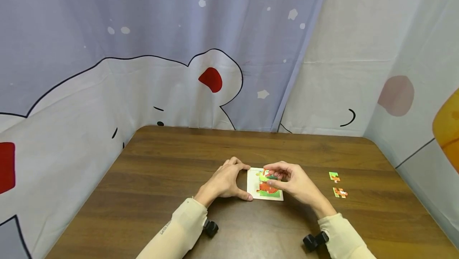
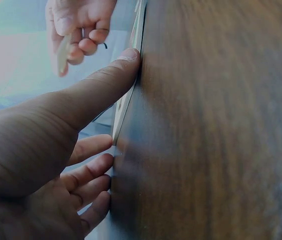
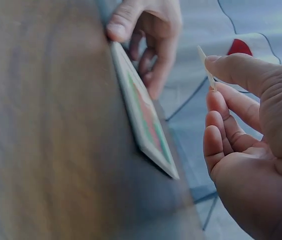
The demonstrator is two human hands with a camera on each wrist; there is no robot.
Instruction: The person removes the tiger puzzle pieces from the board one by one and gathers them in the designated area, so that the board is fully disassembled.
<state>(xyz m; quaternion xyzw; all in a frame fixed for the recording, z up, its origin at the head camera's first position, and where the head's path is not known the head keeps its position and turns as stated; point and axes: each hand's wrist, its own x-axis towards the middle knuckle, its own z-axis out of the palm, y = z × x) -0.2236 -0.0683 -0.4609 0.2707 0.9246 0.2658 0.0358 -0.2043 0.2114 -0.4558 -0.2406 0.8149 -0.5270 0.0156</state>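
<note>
Brown wood-grain table (image 1: 161, 159), far corners rounded; lavender-and-white curtain (image 1: 157, 12) hanging beyond it, printed with pale stars (image 1: 293, 14), black outlines, red patch (image 1: 212, 80); orange patch (image 1: 450, 129) at far right.

A square, pale-rimmed puzzle board (image 1: 253, 184) lies flat, partly filled with an orange-and-green picture, left strip bare; the left hand (image 1: 225, 180) spans its left edge. The right hand (image 1: 295, 182) pinches a thin piece (image 3: 206, 67) above it. Two loose pieces (image 1: 334, 177) (image 1: 338, 192), orange and green, lie to the right, near each other.
</note>
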